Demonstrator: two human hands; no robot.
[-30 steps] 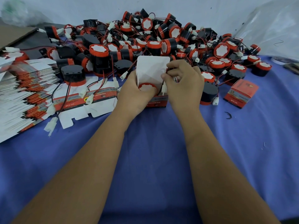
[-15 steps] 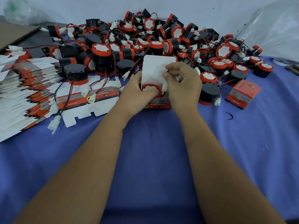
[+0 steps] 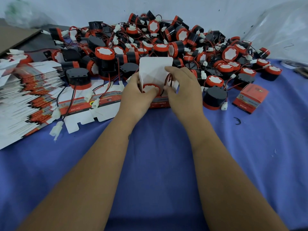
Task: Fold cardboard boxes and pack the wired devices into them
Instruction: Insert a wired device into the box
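Open box at table centre, white lid flap upright, red-rimmed device seated inside. Left hand curled round box's left side, thumb on device; right hand pinching wires into the opening. Heaped devices crowding directly behind; flat blanks stacked left, closed box right; bare blue cloth toward near edge.

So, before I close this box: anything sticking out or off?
Yes: the red and black wire loops up above the device in the open box, by the right hand; the flap stands open.
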